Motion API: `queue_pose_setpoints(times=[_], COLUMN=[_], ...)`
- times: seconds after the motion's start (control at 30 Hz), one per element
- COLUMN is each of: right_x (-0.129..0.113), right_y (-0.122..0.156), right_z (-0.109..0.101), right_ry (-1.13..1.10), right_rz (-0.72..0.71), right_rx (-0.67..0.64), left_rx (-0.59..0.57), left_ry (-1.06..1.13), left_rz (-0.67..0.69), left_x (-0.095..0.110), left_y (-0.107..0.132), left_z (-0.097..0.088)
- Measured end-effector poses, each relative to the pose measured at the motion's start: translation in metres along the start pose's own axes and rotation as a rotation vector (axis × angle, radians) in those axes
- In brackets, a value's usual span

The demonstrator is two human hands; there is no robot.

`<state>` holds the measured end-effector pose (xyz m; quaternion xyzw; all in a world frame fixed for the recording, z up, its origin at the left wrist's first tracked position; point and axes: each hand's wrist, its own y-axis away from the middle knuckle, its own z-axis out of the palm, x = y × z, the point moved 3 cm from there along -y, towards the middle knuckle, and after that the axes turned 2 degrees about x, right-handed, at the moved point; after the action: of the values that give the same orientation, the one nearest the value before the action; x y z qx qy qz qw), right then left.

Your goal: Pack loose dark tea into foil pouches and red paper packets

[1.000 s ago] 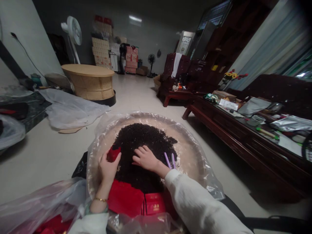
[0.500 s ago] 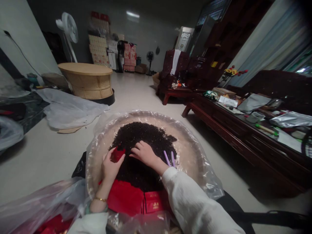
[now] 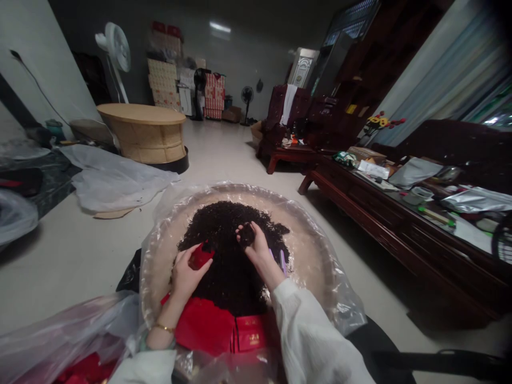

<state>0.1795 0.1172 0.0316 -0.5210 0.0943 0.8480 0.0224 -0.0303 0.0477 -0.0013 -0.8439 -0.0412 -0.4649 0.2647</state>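
Note:
My left hand grips a small red packet whose top stands open, with dark leaves showing at its mouth. To the right, my right hand is turned palm up, fingers curled round a clump of dark dried leaves. Both hands are above a heap of the same loose leaves, which look like tea, on a round plastic-lined tray. Purple-handled tongs or scissors lie partly hidden behind my right wrist. Several flat red packets rest at the tray's near edge.
A clear plastic bag with red packets sits at the lower left. A wooden drum-shaped table and a plastic sheet are farther left. Along the right runs a cluttered dark wooden table. Boxes are stacked at the back.
My right hand has moved right and turned palm up, now holding a clump of leaves. My left hand has shifted slightly right with the red packet.

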Motion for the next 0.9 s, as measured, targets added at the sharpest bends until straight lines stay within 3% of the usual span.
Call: queue_pose_setpoints(times=[0.17,0.3,0.5,0.63,0.73,0.9], right_x=[-0.002,-0.004,0.001,-0.002,-0.01,-0.021], right_y=[0.008,0.017,0.038,0.048,0.051,0.067], right_z=[0.001,0.012,0.049,0.065,0.062,0.05], right_ry=[-0.323,-0.24,-0.1,0.03,0.171,0.765], right_rz=[0.181,0.107,0.012,-0.073,-0.15,-0.441], right_rx=[-0.026,-0.075,-0.14,-0.258,-0.319,-0.352], left_rx=[-0.045,-0.059,-0.097,-0.081,-0.073,-0.065], left_ry=[0.001,-0.02,-0.045,-0.051,-0.046,-0.077], left_rz=[0.091,0.106,0.097,0.061,0.05,0.018], left_x=[0.001,0.001,-0.001,-0.006,-0.008,-0.008], left_y=[0.003,0.005,0.006,0.007,0.007,0.007], left_z=[0.004,0.007,0.011,0.012,0.012,0.011])
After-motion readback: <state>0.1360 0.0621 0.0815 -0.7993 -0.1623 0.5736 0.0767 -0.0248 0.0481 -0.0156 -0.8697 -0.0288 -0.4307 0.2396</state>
